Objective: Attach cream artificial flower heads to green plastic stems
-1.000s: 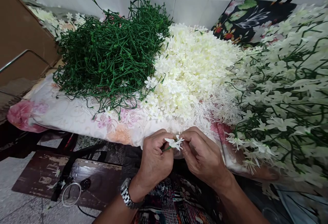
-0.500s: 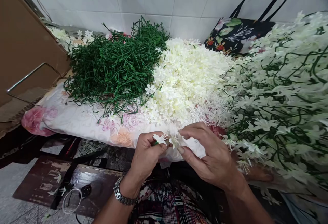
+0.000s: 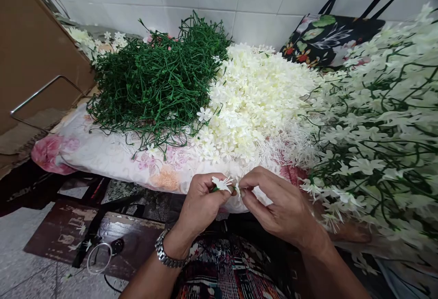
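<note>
My left hand (image 3: 204, 204) is closed on an artificial flower stem, mostly hidden by the fingers; a bit of green shows beside the thumb. A white artificial flower (image 3: 221, 183) with thin stamens spreads out above that thumb. Close by on the right, my right hand (image 3: 278, 205) pinches thumb and forefinger together at a small white flower piece (image 3: 238, 188), largely covered by the fingertips. Just beyond the hands lies a heap of loose white blossoms (image 3: 260, 98). To its left is a tangled pile of green plastic stems (image 3: 153, 84).
Finished-looking white flower sprays (image 3: 376, 144) are heaped on the right. A flower-printed cloth (image 3: 112, 159) covers the work surface. A floral black bag (image 3: 331, 39) leans by the tiled wall. A cardboard box (image 3: 34, 57) stands left; below is a dark wooden bench (image 3: 130, 239).
My right thumb and forefinger have closed from a wider gap onto the small flower piece by my left fingertips. The whole view has shifted slightly.
</note>
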Demonstrator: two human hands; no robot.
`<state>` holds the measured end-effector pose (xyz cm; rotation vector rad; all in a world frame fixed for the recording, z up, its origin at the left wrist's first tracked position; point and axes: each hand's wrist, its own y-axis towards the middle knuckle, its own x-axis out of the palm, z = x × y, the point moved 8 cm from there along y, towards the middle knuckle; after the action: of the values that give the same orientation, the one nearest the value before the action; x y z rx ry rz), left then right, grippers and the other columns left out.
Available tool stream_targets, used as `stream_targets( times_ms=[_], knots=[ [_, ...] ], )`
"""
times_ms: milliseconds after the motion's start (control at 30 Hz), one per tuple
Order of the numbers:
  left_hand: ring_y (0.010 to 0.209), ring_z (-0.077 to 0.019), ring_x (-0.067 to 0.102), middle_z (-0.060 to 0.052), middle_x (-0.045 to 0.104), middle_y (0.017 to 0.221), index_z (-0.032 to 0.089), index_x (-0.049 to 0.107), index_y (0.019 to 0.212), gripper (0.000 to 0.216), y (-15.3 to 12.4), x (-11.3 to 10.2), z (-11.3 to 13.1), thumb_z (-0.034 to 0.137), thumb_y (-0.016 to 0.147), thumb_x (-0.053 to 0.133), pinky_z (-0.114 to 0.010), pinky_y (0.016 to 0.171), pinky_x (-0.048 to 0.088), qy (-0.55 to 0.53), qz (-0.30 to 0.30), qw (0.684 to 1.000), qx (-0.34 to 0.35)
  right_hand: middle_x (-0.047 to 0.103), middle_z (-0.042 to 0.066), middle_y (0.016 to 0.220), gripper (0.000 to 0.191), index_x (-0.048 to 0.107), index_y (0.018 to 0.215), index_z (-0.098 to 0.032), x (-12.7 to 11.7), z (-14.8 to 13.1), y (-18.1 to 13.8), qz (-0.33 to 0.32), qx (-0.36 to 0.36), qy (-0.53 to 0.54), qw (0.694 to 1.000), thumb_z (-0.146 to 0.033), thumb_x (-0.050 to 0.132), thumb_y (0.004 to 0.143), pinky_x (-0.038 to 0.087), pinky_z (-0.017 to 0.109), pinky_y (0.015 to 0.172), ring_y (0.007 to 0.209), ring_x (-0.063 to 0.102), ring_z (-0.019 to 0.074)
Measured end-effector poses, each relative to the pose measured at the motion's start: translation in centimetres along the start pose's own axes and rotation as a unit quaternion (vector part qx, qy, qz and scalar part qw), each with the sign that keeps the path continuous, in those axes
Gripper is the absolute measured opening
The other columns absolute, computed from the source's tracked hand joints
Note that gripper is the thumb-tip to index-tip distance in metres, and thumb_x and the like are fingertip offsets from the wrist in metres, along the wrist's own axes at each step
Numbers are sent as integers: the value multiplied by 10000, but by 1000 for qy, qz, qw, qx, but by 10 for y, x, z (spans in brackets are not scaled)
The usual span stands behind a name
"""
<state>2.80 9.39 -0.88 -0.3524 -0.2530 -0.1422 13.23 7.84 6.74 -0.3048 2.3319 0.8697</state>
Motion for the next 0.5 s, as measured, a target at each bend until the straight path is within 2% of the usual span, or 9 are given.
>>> stream_targets(
  times_ms=[267, 400, 500],
  knots=[
    [464, -77, 337, 48, 414, 454, 153, 547, 468, 95, 0, 0, 6, 147, 559, 519, -193, 437, 300, 35, 7, 999, 38, 563, 20, 686, 135, 531, 808, -160, 4, 4, 0, -23, -1, -22, 999, -47, 459, 828, 463, 222, 588, 649, 541, 109],
    [463, -76, 342, 48, 425, 459, 144, 564, 503, 65, 0, -3, 6, 140, 550, 519, -193, 438, 289, 59, 31, 996, 51, 535, 17, 675, 151, 509, 808, -165, 8, 5, -1, -17, -11, -19, 1000, -38, 430, 831, 455, 225, 575, 641, 515, 113],
    [452, -74, 340, 46, 424, 460, 139, 566, 515, 66, 0, -3, 5, 150, 560, 519, -195, 429, 284, 80, 25, 996, 44, 526, 14, 674, 162, 502, 813, -174, 10, 5, -2, -13, -14, -21, 1000, -41, 413, 836, 454, 236, 575, 644, 507, 120]
  ],
)
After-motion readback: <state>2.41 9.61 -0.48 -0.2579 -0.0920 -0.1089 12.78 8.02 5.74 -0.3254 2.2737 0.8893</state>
